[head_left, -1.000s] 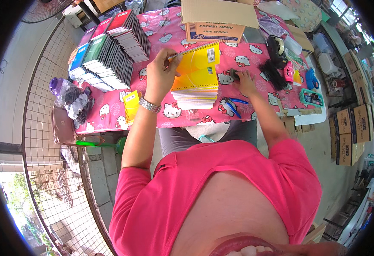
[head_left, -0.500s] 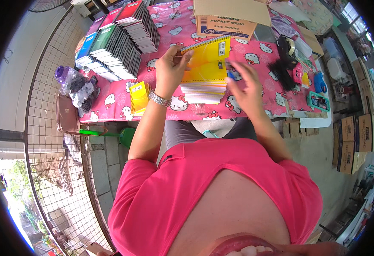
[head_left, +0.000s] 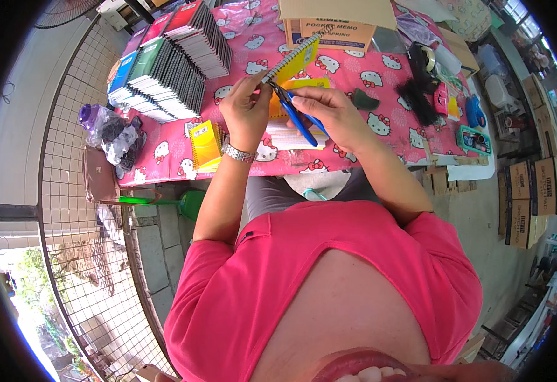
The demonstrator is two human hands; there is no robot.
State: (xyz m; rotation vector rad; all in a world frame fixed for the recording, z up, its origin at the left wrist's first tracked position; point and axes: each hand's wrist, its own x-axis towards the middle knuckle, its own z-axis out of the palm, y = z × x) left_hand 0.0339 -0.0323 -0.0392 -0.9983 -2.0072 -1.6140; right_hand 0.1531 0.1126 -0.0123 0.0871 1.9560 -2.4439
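Observation:
My left hand [head_left: 245, 111] pinches one end of a yellow spiral notebook [head_left: 305, 60], held tilted above the table. In my right hand [head_left: 337, 120] is a pair of pliers [head_left: 304, 132] with blue handles. Their dark jaws meet the end of the notebook's wire coil, beside my left fingertips; whether they bite on the wire I cannot tell. Below both hands lies a stack of notebooks [head_left: 286, 137], partly covered by the pliers and hands. Several small yellow notebooks [head_left: 206, 141] rest left of my left wrist.
Tall stacks of spiral notebooks [head_left: 167, 83] stand at the back left, near a plastic bag [head_left: 124, 141]. An open cardboard box [head_left: 335, 37] is at the back. To the right are a dark green piece [head_left: 365, 100], a black brush [head_left: 418, 102] and a teal tray [head_left: 461, 141].
The yellow notebook has been lifted and tilted more steeply. My right hand has moved left, bringing the pliers' jaws to the coil's end. A dark green piece now shows on the table.

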